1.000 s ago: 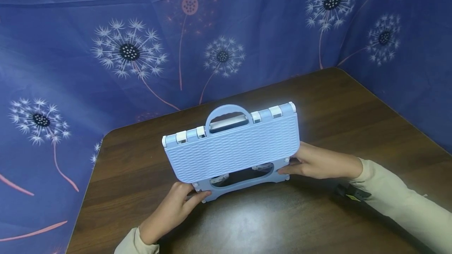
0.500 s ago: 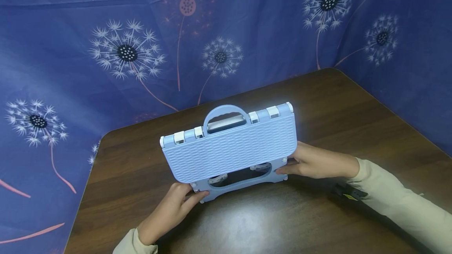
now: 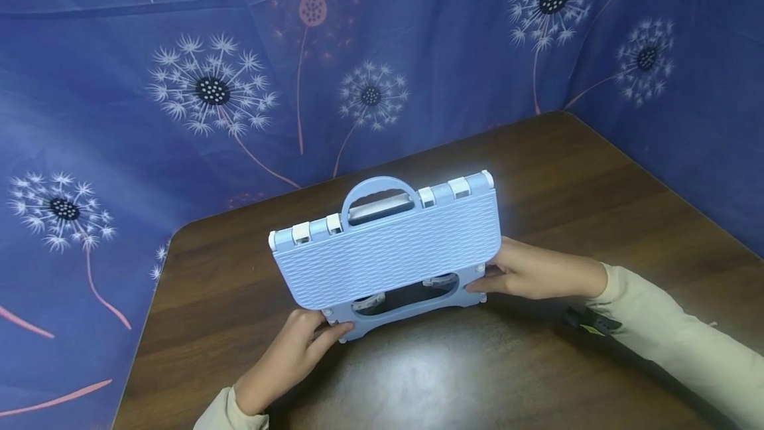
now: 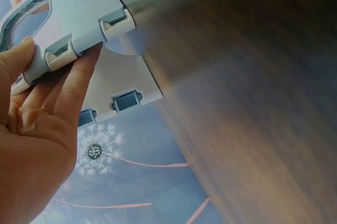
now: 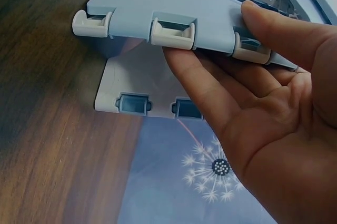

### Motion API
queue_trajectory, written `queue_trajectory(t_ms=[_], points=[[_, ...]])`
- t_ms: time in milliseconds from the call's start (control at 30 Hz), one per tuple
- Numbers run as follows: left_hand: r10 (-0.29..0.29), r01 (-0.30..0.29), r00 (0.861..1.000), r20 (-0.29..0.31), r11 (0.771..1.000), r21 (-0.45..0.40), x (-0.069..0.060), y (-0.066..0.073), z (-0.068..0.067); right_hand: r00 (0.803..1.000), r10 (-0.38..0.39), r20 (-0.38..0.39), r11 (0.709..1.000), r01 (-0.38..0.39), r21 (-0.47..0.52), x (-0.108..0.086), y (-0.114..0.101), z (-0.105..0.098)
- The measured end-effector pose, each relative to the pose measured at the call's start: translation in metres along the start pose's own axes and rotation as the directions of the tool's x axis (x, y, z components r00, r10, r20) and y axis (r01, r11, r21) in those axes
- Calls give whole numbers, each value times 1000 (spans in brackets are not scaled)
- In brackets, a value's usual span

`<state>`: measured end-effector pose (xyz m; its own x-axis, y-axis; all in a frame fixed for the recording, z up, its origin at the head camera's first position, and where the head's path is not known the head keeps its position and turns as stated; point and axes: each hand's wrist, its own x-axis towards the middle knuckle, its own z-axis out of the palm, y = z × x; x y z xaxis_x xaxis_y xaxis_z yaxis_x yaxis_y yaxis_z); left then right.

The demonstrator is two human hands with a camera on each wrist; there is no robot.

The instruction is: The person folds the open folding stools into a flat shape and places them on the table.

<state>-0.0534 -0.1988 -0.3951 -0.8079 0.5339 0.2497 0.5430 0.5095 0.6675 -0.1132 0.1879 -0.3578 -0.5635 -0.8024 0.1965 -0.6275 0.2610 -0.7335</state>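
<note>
The blue folding stool (image 3: 390,254) partly hides the right hand (image 3: 528,269).

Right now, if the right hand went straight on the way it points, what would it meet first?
Most likely the blue hinged frame the right hand grips; depth beyond its edge is unclear.

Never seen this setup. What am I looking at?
There's no robot: it's a person's bare left hand and right hand. The wide picture comes from a camera worn on the head, looking forward and down. The two close-ups come from cameras worn on the wrists, each looking at that hand's work.

The hands hold a light blue thing, probably a folding stool, with an arched handle on top. Each grips one lower end of it. Below is a brown table; I can't tell whether the stool rests on it. Behind hangs a blue dandelion-print cloth.
</note>
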Motion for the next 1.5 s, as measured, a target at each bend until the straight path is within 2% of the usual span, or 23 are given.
queue_trajectory(t_ms=[167,500,1000,1367,1500], points=[[11,-11,1000,-5,1000,-5,0,0,0,1000,2,5,1000,-2,-7,0,-1,-1],[-12,12,1000,6,1000,8,0,3,-2,1000,2,6,1000,-2,-1,0,-2,-2],[0,0,1000,1,1000,2,1,3,-1,1000,15,13,1000,-15,-7,-1,-3,-3],[-54,54,998,29,998,-21,1,6,-2,1000,18,14,1000,-17,-13,0,-2,-3],[-48,48,998,29,999,-18,2,6,-3,1000,19,11,999,-19,-26,0,-3,-3]])
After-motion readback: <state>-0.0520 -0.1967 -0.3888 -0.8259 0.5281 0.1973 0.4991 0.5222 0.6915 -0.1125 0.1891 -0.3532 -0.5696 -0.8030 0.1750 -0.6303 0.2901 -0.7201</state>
